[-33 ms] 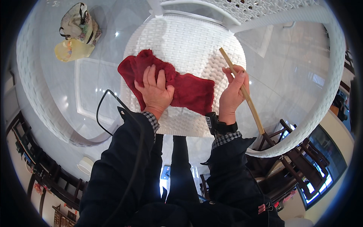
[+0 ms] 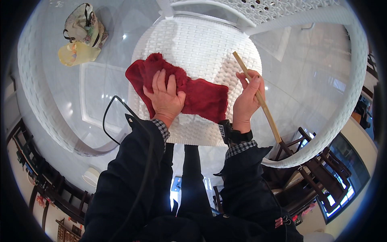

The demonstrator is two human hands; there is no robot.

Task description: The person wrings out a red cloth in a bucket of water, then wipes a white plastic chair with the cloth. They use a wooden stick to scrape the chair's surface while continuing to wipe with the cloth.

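Presently, your left hand (image 2: pixel 164 99) rests spread on the dark-red plush cloth (image 2: pixel 207 97), seemingly steadying it from the left edge of the white woven seat (image 2: pixel 197 38), while your right hand (image 2: pixel 250 96) pinches the slim tan wooden stick (image 2: pixel 270 119) near the right.

Open passage: above the far part of the white woven chair seat (image 2: pixel 197 42), beyond the crumpled, fluffy dark-red cloth (image 2: pixel 205 97). Obstructions: curved white woven armrests (image 2: pixel 28 76), both sides; slender tan stick (image 2: pixel 268 114), slanting, right; looped black cable (image 2: pixel 103 121), left.

Plush cloth (image 2: pixel 205 97), smooth wooden stick (image 2: pixel 267 113)
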